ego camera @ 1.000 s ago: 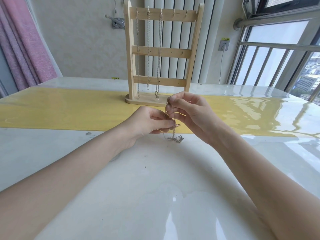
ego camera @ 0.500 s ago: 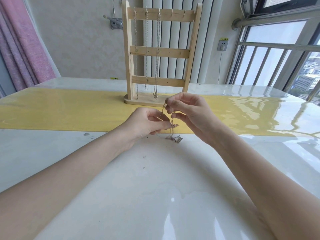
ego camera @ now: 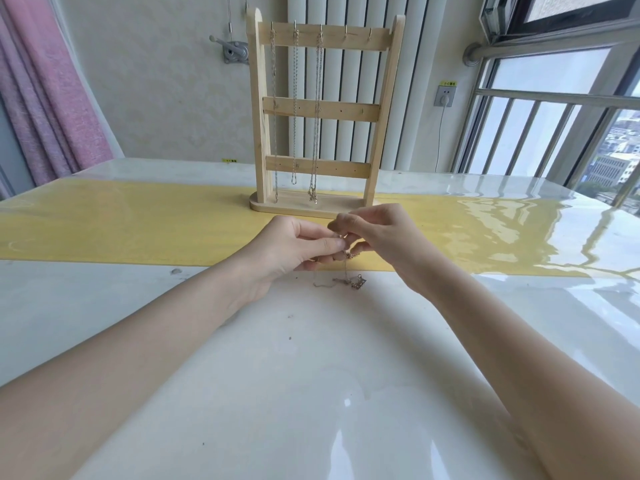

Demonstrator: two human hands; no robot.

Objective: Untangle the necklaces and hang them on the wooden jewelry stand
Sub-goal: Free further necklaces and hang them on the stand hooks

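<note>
A wooden jewelry stand rises at the table's far middle, on a yellow runner. Three thin chains hang from the left hooks of its top bar; the two right hooks are bare. Just in front of the stand's base, my left hand and my right hand meet fingertip to fingertip and pinch a fine tangled necklace. Its chain drops from my fingers to a small knot of links and pendant lying on the white tabletop.
The glossy white table spreads toward me. A wall with a radiator and a socket stands behind the stand, a pink curtain at the left, and a window with railings at the right.
My hands have drawn closer together and my left fingertips now pinch the chain right next to the right ones. The view has shifted slightly; the knot stays on the table.
</note>
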